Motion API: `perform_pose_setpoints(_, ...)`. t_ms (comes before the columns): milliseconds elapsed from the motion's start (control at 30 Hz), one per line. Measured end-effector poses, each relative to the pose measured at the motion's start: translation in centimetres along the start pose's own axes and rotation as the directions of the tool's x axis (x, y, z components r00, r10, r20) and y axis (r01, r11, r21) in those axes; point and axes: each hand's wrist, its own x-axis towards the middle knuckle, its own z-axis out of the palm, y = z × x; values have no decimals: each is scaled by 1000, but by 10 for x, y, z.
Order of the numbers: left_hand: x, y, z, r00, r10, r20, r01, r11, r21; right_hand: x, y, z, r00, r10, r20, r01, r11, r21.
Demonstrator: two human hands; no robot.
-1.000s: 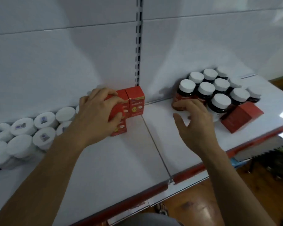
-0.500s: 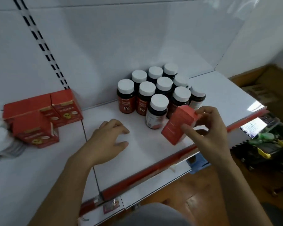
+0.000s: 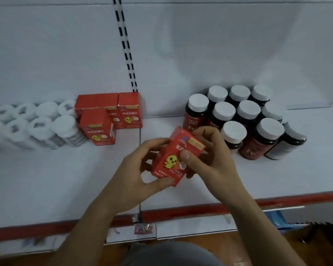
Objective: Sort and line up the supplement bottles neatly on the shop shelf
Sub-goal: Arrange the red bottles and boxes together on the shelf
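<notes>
Red cardboard carton with a yellow chick (image 3: 176, 158) sits gripped by fingers of left hand (image 3: 140, 175) and right hand (image 3: 210, 160), tilted face-up, probably checking its label before joining matching red cartons (image 3: 108, 116) left of it.

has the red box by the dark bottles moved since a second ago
Yes. The red box left the shelf beside the dark bottles; both hands hold it left of them.

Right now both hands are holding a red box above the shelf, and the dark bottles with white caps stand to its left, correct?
Not quite. The head view shows both hands, left and right, holding the red box above the shelf, but the dark bottles stand to its right. The other red boxes are on its left.
</notes>
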Motion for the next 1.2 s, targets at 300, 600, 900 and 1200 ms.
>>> perform_pose_setpoints(300,-18,-7,-81,862,166,-480,24,931,365,58,18,61,994,-85,69,91,991,-96)
perform_pose_setpoints(600,31,-23,-165,994,32,-104,73,513,856,111,33,120,941,-289,176,335,732,-593)
perform_pose_setpoints(900,35,-39,-174,989,138,-60,-19,507,862,98,54,153,952,-266,-150,166,863,-476)
perform_pose_setpoints(1200,42,-47,-185,980,196,19,-121,522,844,105,58,145,971,-58,-233,-30,933,-358)
